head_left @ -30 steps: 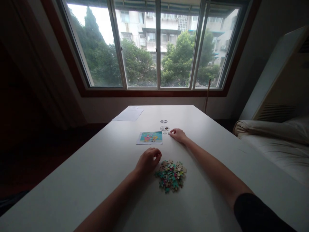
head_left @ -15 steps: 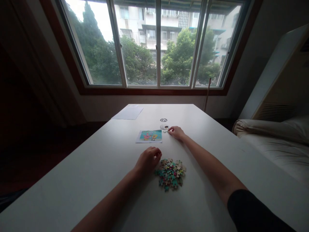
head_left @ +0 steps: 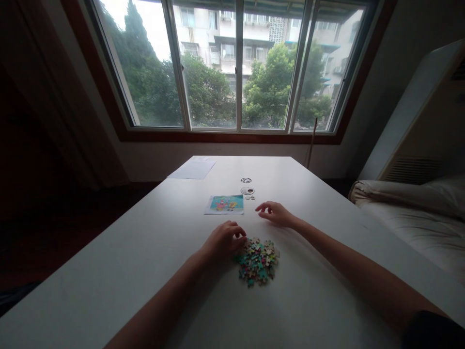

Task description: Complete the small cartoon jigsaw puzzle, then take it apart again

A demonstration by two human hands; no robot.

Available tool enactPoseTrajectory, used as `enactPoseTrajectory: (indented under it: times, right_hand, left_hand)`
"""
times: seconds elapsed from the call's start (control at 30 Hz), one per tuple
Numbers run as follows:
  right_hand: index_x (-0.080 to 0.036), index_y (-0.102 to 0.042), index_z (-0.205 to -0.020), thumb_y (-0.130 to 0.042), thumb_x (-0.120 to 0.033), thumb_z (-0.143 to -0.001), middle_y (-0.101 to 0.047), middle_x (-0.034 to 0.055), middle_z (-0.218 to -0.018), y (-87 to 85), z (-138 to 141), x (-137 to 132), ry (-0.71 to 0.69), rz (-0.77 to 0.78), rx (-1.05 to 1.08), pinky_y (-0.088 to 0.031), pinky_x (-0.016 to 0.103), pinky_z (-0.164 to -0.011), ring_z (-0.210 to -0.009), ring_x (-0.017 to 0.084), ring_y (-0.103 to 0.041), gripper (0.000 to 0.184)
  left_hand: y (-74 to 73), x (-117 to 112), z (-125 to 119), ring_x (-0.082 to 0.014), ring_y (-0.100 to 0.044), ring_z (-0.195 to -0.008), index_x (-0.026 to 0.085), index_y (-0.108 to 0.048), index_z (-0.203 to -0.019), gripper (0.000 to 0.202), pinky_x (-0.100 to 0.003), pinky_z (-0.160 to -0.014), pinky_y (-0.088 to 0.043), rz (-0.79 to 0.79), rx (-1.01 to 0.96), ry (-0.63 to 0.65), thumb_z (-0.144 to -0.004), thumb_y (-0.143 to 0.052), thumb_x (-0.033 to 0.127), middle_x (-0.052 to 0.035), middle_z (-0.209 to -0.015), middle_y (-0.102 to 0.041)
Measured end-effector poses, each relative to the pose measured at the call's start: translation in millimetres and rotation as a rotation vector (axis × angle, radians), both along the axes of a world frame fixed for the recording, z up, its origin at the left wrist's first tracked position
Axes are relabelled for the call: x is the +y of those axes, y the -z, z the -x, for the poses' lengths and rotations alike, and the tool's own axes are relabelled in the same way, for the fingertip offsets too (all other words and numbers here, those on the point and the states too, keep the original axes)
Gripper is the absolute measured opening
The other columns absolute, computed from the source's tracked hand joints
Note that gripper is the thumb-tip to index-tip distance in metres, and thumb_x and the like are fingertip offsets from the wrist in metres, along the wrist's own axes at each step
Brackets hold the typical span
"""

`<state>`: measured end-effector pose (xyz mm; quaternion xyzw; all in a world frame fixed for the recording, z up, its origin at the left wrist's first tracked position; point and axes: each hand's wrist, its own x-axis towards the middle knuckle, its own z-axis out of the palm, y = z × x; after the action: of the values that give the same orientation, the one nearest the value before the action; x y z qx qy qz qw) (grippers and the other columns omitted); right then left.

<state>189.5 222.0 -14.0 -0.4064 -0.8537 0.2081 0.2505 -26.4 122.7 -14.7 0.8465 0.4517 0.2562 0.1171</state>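
Note:
A heap of loose jigsaw pieces (head_left: pixel 258 261), mostly teal and tan, lies on the white table (head_left: pixel 145 257). At the heap's upper left edge is my left hand (head_left: pixel 225 237), its fingers curled and apart, with the fingertips at the nearest pieces. My right hand (head_left: pixel 276 214) hovers beyond the heap, fingers spread and nothing between them. Left of it lies a colourful cartoon picture card (head_left: pixel 227 204). A few small jigsaw pieces (head_left: pixel 249 198) sit apart from the heap, just right of the card's top corner.
Two round flat items (head_left: pixel 247 191) lie behind the separate pieces. Sheets of white paper (head_left: pixel 192 169) rest at the table's far left corner. A pale sofa (head_left: pixel 407 208) stands to the right, and a wide window (head_left: pixel 236 68) is beyond the table.
My right hand has drawn back from the separate pieces, toward me and slightly right, and its fingers have opened. My left hand has shifted a little closer to the heap.

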Motion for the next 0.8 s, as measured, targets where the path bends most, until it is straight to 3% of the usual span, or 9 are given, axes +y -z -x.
enactPoseTrajectory:
  times: [0.1, 0.27, 0.5, 0.8]
  right_hand:
    - [-0.018, -0.064, -0.089, -0.053, -0.027, -0.075, -0.062, 0.0027, -0.079, -0.7, -9, -30, -0.112, 0.038, 0.062, -0.04, 0.022, -0.058, -0.063, 0.01, -0.049, 0.021]
    - [-0.019, -0.064, -0.09, -0.053, -0.027, -0.076, -0.06, 0.0033, -0.079, 3.9, -27, -61, -0.183, 0.085, 0.069, -0.04, 0.021, -0.056, -0.061, 0.01, -0.048, 0.02]
    - [-0.02, -0.066, -0.093, -0.055, -0.03, -0.075, -0.055, 0.0043, -0.084, 9.8, -40, -70, -0.223, 0.139, 0.05, -0.039, 0.02, -0.053, -0.054, 0.006, -0.044, 0.023]
    - [-0.019, -0.065, -0.088, -0.056, -0.025, -0.073, -0.054, 0.0023, -0.078, 12.1, -34, -76, -0.178, 0.057, 0.041, -0.039, 0.019, -0.055, -0.057, 0.007, -0.046, 0.018]
  left_hand:
    - [-0.1, -2, 0, -0.0162, -0.051, -0.073, 0.02, -0.065, -0.079, 0.016, -0.025, -0.068, -0.039, -0.005, 0.01, 0.041, -0.074, -0.057, 0.032, -0.0039, -0.074, -0.059]
    - [1.9, -3, -2, -0.0157, -0.051, -0.073, 0.02, -0.065, -0.082, 0.015, -0.025, -0.068, -0.04, 0.017, 0.022, 0.082, -0.074, -0.057, 0.03, -0.0037, -0.076, -0.058]
    - [6.1, -3, -5, -0.015, -0.051, -0.072, 0.018, -0.065, -0.083, 0.016, -0.025, -0.068, -0.04, 0.036, -0.022, 0.085, -0.075, -0.056, 0.028, -0.0041, -0.075, -0.057]
    - [5.1, -5, -11, -0.0138, -0.05, -0.071, 0.019, -0.065, -0.079, 0.012, -0.024, -0.067, -0.04, 0.036, -0.102, 0.116, -0.073, -0.057, 0.026, -0.0028, -0.075, -0.057]
